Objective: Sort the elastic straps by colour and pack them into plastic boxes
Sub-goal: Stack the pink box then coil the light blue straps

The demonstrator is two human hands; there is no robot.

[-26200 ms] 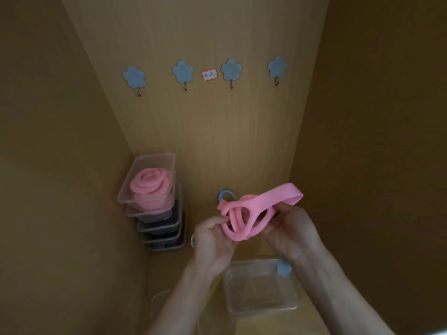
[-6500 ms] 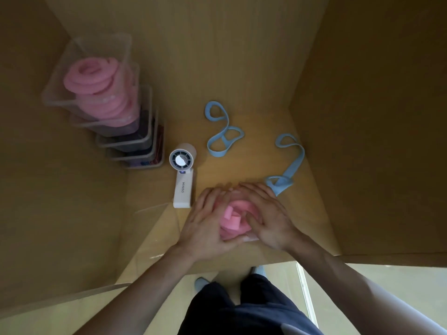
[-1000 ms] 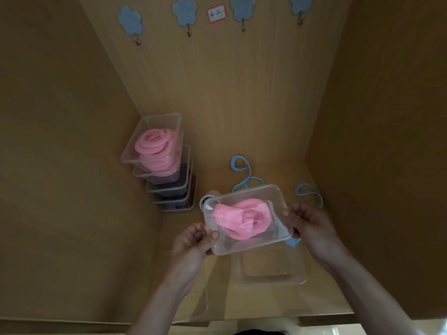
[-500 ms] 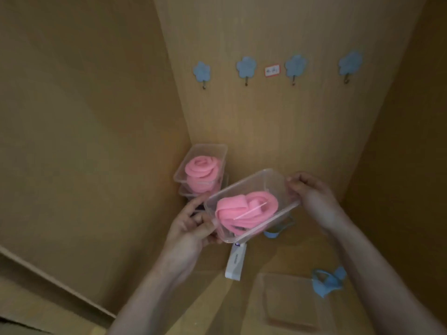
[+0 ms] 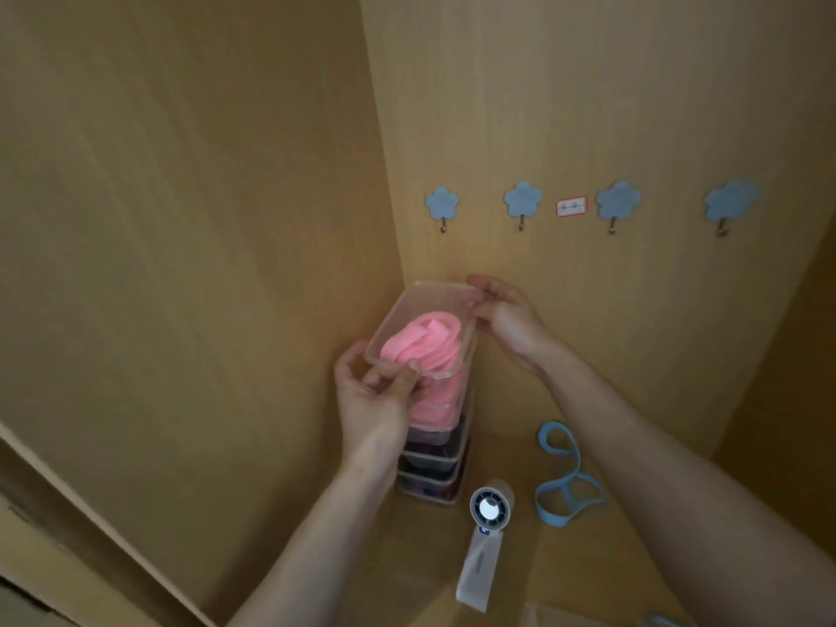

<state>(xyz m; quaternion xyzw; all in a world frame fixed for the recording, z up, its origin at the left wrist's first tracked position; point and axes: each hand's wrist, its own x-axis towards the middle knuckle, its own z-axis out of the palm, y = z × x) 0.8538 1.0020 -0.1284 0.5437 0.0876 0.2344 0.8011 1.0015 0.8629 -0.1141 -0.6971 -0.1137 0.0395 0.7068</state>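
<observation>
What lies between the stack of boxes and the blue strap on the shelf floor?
Head view: only the white handheld fan's round head sits between the stack and the blue strap; otherwise bare wood.

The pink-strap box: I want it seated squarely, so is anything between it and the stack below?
Nothing visible. The box of pink straps, held by the left hand and right hand, sits right over the stack; the fan and blue strap lie aside.

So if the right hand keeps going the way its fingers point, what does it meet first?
The right hand points left along the far rim of the clear box it grips; past that, probably the left wooden wall, though depth is unclear.
</observation>
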